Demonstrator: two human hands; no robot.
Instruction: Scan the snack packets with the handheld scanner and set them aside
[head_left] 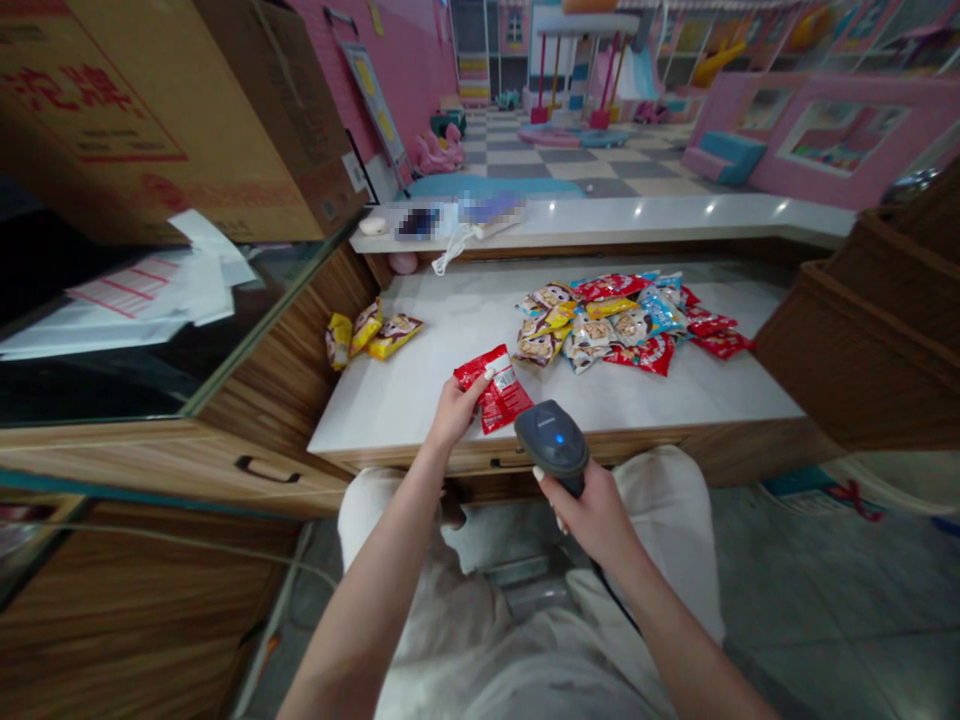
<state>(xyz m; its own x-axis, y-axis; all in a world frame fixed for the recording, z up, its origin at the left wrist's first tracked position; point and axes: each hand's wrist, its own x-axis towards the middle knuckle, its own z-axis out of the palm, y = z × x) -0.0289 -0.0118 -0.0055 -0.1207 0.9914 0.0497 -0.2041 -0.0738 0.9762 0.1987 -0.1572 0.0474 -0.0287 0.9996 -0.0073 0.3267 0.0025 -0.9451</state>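
Red foil snack packet (pixel 504 402), light, soft and probably slippery, best taken by its sealed edge, lies at lower centre of the frame, over a white counter (pixel 397 400); left hand (pixel 454 413) grips its corner with closed fingers; right hand (pixel 596 515) curls around a dark handheld barcode scanner (pixel 553 440); packet's writing is unreadable.

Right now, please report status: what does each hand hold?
Left hand holds red snack packet; right hand holds handheld barcode scanner; scanner close to packet.
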